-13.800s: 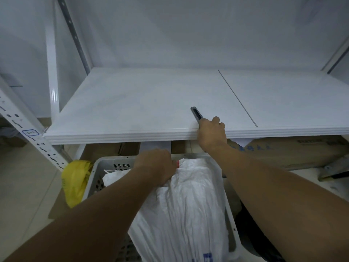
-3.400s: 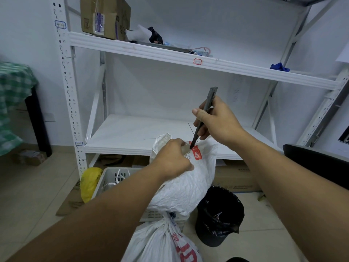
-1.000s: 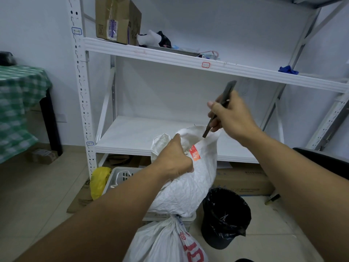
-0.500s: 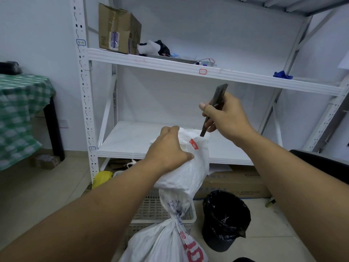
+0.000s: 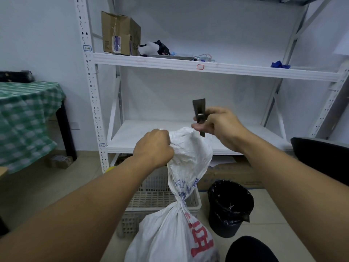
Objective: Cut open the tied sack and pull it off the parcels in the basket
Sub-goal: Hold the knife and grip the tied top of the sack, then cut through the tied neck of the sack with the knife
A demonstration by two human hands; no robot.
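My left hand [image 5: 153, 148] grips the sack [image 5: 190, 161] by its top; my right hand [image 5: 221, 128], at two o'clock, pinches the knife [image 5: 198, 106] upright. I see the basket [image 5: 151, 193] behind the sack.

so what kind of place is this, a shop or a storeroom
Probably a storeroom or small parcel-sorting room: white metal shelving holding a worn cardboard box, a plastic basket at its foot, and a tied white sack.
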